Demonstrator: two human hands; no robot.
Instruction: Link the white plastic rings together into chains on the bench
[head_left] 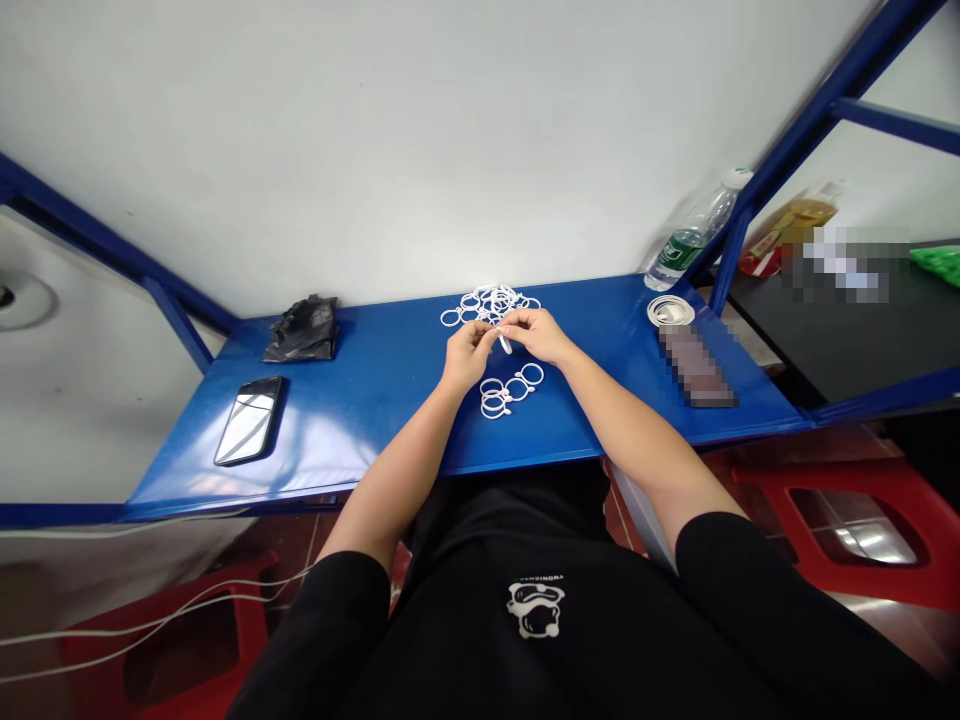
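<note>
Both hands meet over the middle of the blue table (360, 390), fingertips pinched together. My left hand (469, 352) and my right hand (535, 334) grip one white plastic ring (505, 345) between them, which hangs tilted below the fingers. Just beyond the hands lies a heap of similar white rings (491, 297), each with a small tab or clip on it. Nearer to my body, several more white rings (516, 388) lie flat in a loose, overlapping group. The fingers partly cover the held ring.
To the left are a phone (250, 420) and a crumpled black plastic bag (304, 328). At the right stand a water bottle (686, 240), a coiled white strap or cable (670, 311) and a blurred brownish object (696, 366). Blue frame bars flank the table; red stools (930, 530) are below.
</note>
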